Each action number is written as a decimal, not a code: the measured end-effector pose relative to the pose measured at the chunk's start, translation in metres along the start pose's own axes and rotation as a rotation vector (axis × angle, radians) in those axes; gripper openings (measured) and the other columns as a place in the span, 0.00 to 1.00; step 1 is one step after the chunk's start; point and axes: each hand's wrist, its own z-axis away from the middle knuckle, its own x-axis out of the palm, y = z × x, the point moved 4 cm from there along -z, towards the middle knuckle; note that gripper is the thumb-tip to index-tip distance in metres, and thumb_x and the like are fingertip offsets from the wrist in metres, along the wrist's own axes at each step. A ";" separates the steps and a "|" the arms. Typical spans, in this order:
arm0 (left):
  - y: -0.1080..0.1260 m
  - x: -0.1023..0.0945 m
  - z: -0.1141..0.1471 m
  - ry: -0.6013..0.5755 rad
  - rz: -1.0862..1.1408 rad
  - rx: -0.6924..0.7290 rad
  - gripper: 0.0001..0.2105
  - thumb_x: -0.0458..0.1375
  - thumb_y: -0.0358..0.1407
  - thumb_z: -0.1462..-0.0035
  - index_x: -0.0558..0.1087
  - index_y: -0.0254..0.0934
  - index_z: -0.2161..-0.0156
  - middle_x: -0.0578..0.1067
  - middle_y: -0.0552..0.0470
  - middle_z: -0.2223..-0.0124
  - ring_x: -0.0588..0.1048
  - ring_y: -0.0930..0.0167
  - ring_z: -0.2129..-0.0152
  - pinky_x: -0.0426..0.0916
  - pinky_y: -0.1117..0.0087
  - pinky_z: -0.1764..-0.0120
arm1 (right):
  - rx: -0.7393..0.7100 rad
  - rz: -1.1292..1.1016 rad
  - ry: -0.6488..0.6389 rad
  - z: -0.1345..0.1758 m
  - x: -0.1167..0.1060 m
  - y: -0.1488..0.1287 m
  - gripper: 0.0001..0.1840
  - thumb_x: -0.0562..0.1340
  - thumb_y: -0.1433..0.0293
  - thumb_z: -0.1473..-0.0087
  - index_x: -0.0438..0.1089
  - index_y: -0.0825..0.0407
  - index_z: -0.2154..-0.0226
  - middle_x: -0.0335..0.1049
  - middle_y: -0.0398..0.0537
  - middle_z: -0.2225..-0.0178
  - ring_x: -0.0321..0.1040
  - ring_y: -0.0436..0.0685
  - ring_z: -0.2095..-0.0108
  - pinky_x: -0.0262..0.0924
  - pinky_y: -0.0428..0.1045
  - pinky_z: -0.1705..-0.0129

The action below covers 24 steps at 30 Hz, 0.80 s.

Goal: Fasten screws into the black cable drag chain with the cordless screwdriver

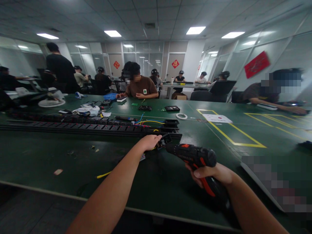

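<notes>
"What writing faces you?"

"On the door ahead, a red diamond sign (175, 64) bears a gold character that looks like 福. The slanted red banner (257, 64) at your right carries dark strokes too blurred to read, and so is the pale lettering on your power drill (192, 154)."

"And your surroundings?"

"You work over a green table (48, 156) marked with yellow tape (248, 145), a white sheet (216, 118) lying across one outline. Long black strips (73, 128) run along your left, with coloured wires (151, 122) near their right end. Across from you sits a person in a brown shirt (146, 87), under bright ceiling lights (195, 30)."

"Where is your piece, then?"

"The small black part (165, 140) is at the fingertips of your left hand (152, 142), pinched and tilted, before the strips' near edge. Your right hand (212, 172) wraps the drill's grip, its nose pointing at the part; whether they touch, I cannot tell you."
</notes>
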 end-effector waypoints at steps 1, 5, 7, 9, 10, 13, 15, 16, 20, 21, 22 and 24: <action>0.000 0.000 0.000 0.000 -0.004 -0.001 0.31 0.38 0.55 0.32 0.78 0.37 0.52 0.78 0.42 0.46 0.75 0.59 0.48 0.65 0.65 0.48 | 0.002 0.004 -0.002 0.000 0.000 0.000 0.20 0.71 0.62 0.59 0.67 0.55 0.66 0.72 0.43 0.81 0.66 0.50 0.82 0.59 0.44 0.79; 0.000 0.000 -0.001 0.004 -0.022 0.014 0.31 0.38 0.55 0.32 0.78 0.36 0.53 0.79 0.41 0.47 0.76 0.59 0.49 0.66 0.66 0.48 | -0.009 0.014 -0.004 -0.002 -0.001 0.002 0.21 0.72 0.61 0.59 0.67 0.55 0.66 0.72 0.43 0.81 0.66 0.50 0.82 0.59 0.43 0.79; -0.001 0.001 -0.001 0.004 -0.020 0.014 0.31 0.38 0.54 0.32 0.78 0.36 0.53 0.78 0.42 0.47 0.75 0.59 0.49 0.65 0.66 0.48 | -0.012 0.015 -0.005 -0.002 -0.002 0.003 0.21 0.72 0.61 0.59 0.67 0.55 0.66 0.72 0.43 0.81 0.66 0.50 0.82 0.59 0.43 0.79; -0.001 0.001 -0.001 0.000 -0.011 0.011 0.31 0.38 0.54 0.32 0.78 0.37 0.52 0.78 0.42 0.46 0.75 0.59 0.48 0.65 0.66 0.47 | -0.014 0.012 -0.004 -0.002 -0.002 0.002 0.21 0.72 0.61 0.59 0.67 0.55 0.66 0.72 0.42 0.81 0.67 0.50 0.82 0.59 0.43 0.79; -0.001 0.001 -0.001 0.000 -0.006 0.011 0.31 0.38 0.55 0.32 0.78 0.37 0.52 0.78 0.42 0.46 0.75 0.59 0.48 0.65 0.66 0.47 | -0.016 0.009 -0.004 -0.001 -0.001 0.002 0.21 0.72 0.61 0.59 0.67 0.55 0.66 0.72 0.42 0.81 0.67 0.50 0.82 0.60 0.44 0.79; -0.002 0.001 -0.001 0.006 0.005 0.002 0.31 0.39 0.56 0.32 0.78 0.37 0.52 0.78 0.43 0.46 0.75 0.59 0.48 0.65 0.66 0.47 | -0.018 0.000 -0.005 0.000 0.000 0.000 0.20 0.72 0.61 0.59 0.67 0.54 0.66 0.72 0.42 0.81 0.67 0.51 0.82 0.60 0.44 0.79; -0.002 0.001 -0.001 0.008 0.009 -0.005 0.31 0.39 0.56 0.32 0.78 0.37 0.52 0.78 0.43 0.46 0.75 0.59 0.48 0.65 0.66 0.47 | -0.014 -0.011 -0.008 0.000 0.001 0.001 0.20 0.71 0.62 0.58 0.67 0.54 0.66 0.72 0.41 0.81 0.66 0.50 0.82 0.60 0.44 0.79; -0.002 0.001 -0.001 0.007 0.010 -0.007 0.31 0.39 0.56 0.32 0.78 0.37 0.52 0.78 0.43 0.46 0.75 0.59 0.48 0.65 0.66 0.47 | -0.012 -0.016 -0.011 0.000 0.001 0.001 0.20 0.71 0.62 0.58 0.67 0.54 0.65 0.72 0.41 0.81 0.66 0.50 0.82 0.59 0.44 0.79; -0.001 0.001 -0.001 0.004 0.008 -0.007 0.31 0.38 0.56 0.32 0.78 0.38 0.52 0.78 0.43 0.46 0.75 0.59 0.48 0.65 0.66 0.48 | -0.014 -0.025 -0.020 -0.001 0.000 0.003 0.19 0.70 0.63 0.57 0.67 0.55 0.65 0.72 0.42 0.81 0.66 0.50 0.82 0.59 0.44 0.78; -0.001 0.001 0.000 0.004 0.006 -0.008 0.31 0.38 0.56 0.32 0.78 0.38 0.52 0.78 0.43 0.46 0.75 0.59 0.49 0.65 0.66 0.48 | -0.015 -0.027 -0.021 -0.001 0.000 0.003 0.19 0.70 0.63 0.57 0.68 0.55 0.64 0.72 0.42 0.81 0.66 0.50 0.82 0.59 0.44 0.78; -0.001 0.001 0.000 0.002 0.004 -0.009 0.31 0.38 0.56 0.32 0.78 0.37 0.52 0.78 0.42 0.46 0.75 0.59 0.49 0.65 0.66 0.48 | -0.018 -0.032 -0.022 -0.001 0.000 0.003 0.19 0.70 0.63 0.57 0.68 0.55 0.64 0.72 0.42 0.81 0.66 0.50 0.82 0.59 0.44 0.78; 0.000 0.000 0.000 -0.001 0.002 -0.014 0.31 0.38 0.56 0.32 0.78 0.37 0.52 0.78 0.42 0.47 0.76 0.59 0.49 0.66 0.66 0.48 | -0.022 -0.043 -0.022 -0.001 0.000 0.003 0.20 0.70 0.63 0.58 0.68 0.55 0.64 0.72 0.42 0.81 0.65 0.50 0.82 0.59 0.44 0.78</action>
